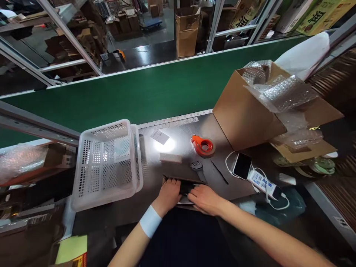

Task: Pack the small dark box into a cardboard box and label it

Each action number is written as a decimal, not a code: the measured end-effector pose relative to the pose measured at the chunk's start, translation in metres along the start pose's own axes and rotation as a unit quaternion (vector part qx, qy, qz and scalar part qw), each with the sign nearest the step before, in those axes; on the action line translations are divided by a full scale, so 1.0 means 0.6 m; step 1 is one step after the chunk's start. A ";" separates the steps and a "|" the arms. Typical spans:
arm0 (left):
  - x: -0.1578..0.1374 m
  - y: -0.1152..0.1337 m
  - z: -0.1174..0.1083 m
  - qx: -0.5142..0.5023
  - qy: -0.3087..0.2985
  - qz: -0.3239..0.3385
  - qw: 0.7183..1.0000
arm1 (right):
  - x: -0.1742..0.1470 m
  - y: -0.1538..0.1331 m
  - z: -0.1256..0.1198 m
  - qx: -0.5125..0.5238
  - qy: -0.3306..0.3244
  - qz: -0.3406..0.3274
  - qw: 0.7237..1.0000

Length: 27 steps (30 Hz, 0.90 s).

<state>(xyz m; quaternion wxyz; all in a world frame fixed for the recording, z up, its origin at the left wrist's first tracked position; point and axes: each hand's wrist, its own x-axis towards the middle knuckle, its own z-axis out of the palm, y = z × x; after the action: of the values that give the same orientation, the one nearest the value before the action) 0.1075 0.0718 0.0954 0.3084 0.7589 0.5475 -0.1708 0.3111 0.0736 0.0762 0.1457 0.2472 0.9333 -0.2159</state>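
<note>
A small brown cardboard box (185,177) lies at the near edge of the dark metal table (150,200), right against the person's body, its opening too dark to make out inside. The left hand (169,192), above a broad white wristband (150,221), has its fingers bent over the box's left side. The right hand (204,199) is half curled at the opening's right side, fingertips partly lost in shadow; I cannot tell whether either hand grips anything. Just beyond lie a dark watch-like object (196,165), a thin black stick (219,172) and a pale rectangular block (170,158), with an orange tape dispenser (198,142) farther back. A white perforated plastic basket (77,178) stands to the left. To the right, clear bubble wrap (289,91) covers much of the inside of a large open carton (244,111).
</note>
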 end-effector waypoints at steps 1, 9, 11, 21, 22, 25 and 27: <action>-0.003 -0.002 0.000 -0.002 0.003 -0.004 1.000 | -0.003 0.000 -0.004 0.007 0.013 0.028 1.000; -0.026 -0.004 0.019 -0.002 -0.006 -0.029 1.000 | -0.006 0.010 -0.018 0.044 0.015 0.062 0.997; -0.029 -0.001 0.021 -0.008 -0.012 -0.045 0.999 | -0.003 0.017 -0.018 0.049 -0.009 0.008 0.999; -0.026 0.022 0.028 -0.035 0.005 -0.107 0.994 | 0.002 0.029 -0.012 0.074 0.014 -0.065 0.995; -0.026 0.025 0.031 -0.034 0.005 -0.110 0.993 | 0.004 0.028 -0.011 0.073 0.009 -0.069 0.995; -0.027 0.031 0.041 -0.024 0.012 -0.117 0.993 | 0.011 0.030 -0.007 0.059 -0.007 -0.076 0.995; -0.028 0.030 0.046 -0.016 0.009 -0.112 0.994 | 0.014 0.037 -0.004 0.042 -0.014 -0.090 0.995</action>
<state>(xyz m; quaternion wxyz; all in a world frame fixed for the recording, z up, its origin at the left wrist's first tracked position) 0.1207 0.0376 0.0897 0.2944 0.6892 0.6345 -0.1888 0.3153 0.0952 0.0677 0.1281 0.1652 0.9397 -0.2706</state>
